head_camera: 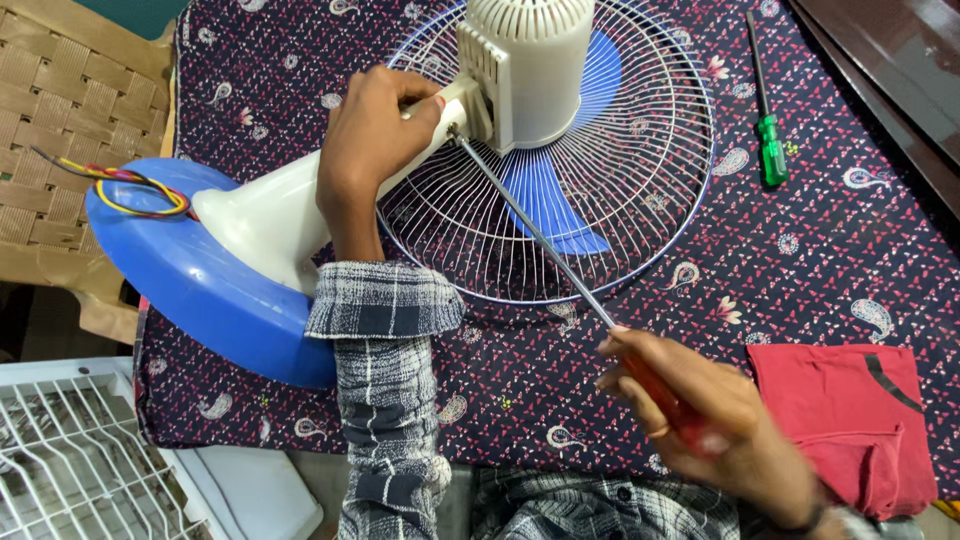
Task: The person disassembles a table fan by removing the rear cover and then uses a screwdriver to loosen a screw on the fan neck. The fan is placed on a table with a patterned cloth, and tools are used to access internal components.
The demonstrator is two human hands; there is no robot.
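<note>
Fan down on the surface, screwdriver at its neck.
The screwdriver slants from near edge up to the fan; right hand fingers wrap its red handle, left hand fingers clasp the white neck.

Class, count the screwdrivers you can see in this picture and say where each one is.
2. A long red-handled screwdriver is in the right hand, its tip at the fan's motor housing. A green-handled screwdriver lies on the patterned cloth, right of the fan grille.
</note>
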